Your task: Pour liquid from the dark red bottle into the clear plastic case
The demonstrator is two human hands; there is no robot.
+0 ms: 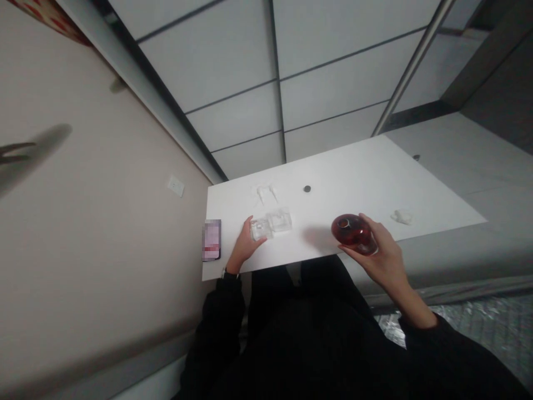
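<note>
A rounded red glass bottle (350, 232) with a small opening is gripped in my right hand (385, 253), tilted above the front of the white table. On the left, my left hand (246, 241) has its thumb and fingers around a clear square container (261, 228). Right beside that stands a second clear square container (281, 219). Behind them lie two thin clear pieces (273, 193), which look like pump tops with tubes. A small dark round piece (307, 189) rests farther back near the table's middle.
The white table (353, 166) meets a wall at its left end. A phone (211, 240) lies at that left edge, its screen blurred out. Toward the right end is a crumpled whitish piece (402, 216). Panelled sliding doors (233, 83) stand behind the table.
</note>
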